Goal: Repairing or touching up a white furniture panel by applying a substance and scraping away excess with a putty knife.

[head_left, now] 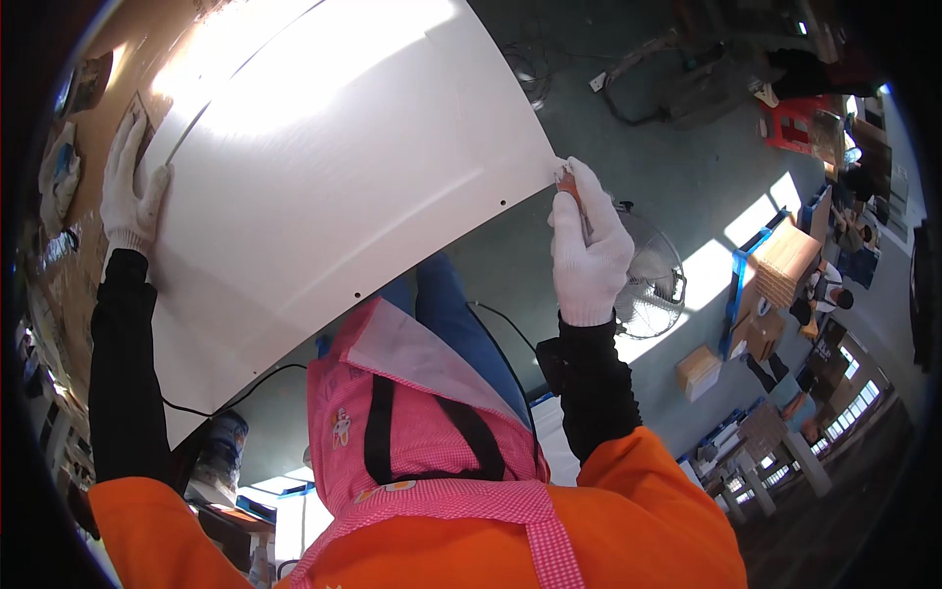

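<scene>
White panel (363, 187): left hand (130, 196) spread at left edge; right hand (591, 245) seemingly clamped on reddish object (567, 184) at corner.

A round wire-cage fan (654, 285) stands on the grey-green floor (721, 147), beside strips of sunlight. A red stool (788, 123) is located at upper right. Cardboard cartons (788, 257) are stacked at right; a separate cardboard box (698, 372) rests nearby. A co-worker (829, 294) in a light top is positioned beyond the stack. Bright windows (856, 408) line the far lower right.
</scene>
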Action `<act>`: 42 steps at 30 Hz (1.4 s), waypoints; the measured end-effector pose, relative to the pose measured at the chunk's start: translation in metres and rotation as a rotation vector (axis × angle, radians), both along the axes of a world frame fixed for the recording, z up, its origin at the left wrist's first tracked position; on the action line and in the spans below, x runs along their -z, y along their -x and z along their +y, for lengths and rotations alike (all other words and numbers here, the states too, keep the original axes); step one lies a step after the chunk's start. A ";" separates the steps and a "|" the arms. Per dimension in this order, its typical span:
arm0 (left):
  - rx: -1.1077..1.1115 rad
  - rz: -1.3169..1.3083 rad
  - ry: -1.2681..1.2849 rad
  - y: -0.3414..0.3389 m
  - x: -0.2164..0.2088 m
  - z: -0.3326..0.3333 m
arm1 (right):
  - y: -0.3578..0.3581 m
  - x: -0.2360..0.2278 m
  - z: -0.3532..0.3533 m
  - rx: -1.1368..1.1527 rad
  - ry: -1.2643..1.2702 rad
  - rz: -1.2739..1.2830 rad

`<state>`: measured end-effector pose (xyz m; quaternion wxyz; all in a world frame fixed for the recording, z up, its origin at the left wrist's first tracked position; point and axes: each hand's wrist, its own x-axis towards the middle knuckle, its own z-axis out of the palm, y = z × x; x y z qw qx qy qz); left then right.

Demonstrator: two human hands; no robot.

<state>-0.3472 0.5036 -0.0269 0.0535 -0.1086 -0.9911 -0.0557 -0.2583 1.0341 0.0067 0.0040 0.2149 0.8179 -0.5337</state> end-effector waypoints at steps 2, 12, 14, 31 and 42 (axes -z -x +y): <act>-0.003 0.001 0.017 0.000 0.001 -0.003 | 0.004 0.004 0.001 -0.018 -0.077 0.097; -0.008 -0.011 0.015 0.000 0.004 -0.008 | 0.017 0.020 -0.004 -0.013 -0.237 0.289; 0.004 -0.010 0.012 0.001 0.002 -0.007 | 0.017 0.023 -0.004 -0.005 -0.239 0.323; 0.054 -0.002 0.028 0.003 0.004 -0.010 | 0.017 0.027 -0.004 -0.064 -0.592 0.354; 0.035 -0.023 0.022 0.003 0.004 -0.008 | 0.017 0.028 -0.006 -0.099 -0.591 0.382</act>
